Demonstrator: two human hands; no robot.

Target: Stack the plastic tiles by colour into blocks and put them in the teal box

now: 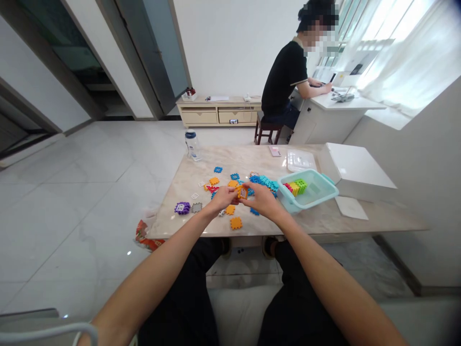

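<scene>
Between my two hands, above the marble-patterned table [306, 223], is an orange interlocking plastic piece [242, 192] with a white grid-like insert. My left hand [224, 198] pinches its left side, and my right hand [262, 198] grips its right side. Loose orange tiles [236, 223] lie on the table below my hands. Blue tiles [235, 176] and turquoise tiles [268, 182] lie beyond and beside my right hand. Left of my left hand are a purple stack of tiles [182, 208] with a white window piece on top and a grey tile [196, 207].
A pale turquoise basket [308, 202] holding green, yellow and pink tiles stands at right. Behind it are a clear lid [300, 160] and a white box [356, 168]. A water bottle [193, 146] stands far left, a phone [274, 151] lies far back. A person [284, 77] sits at a desk beyond.
</scene>
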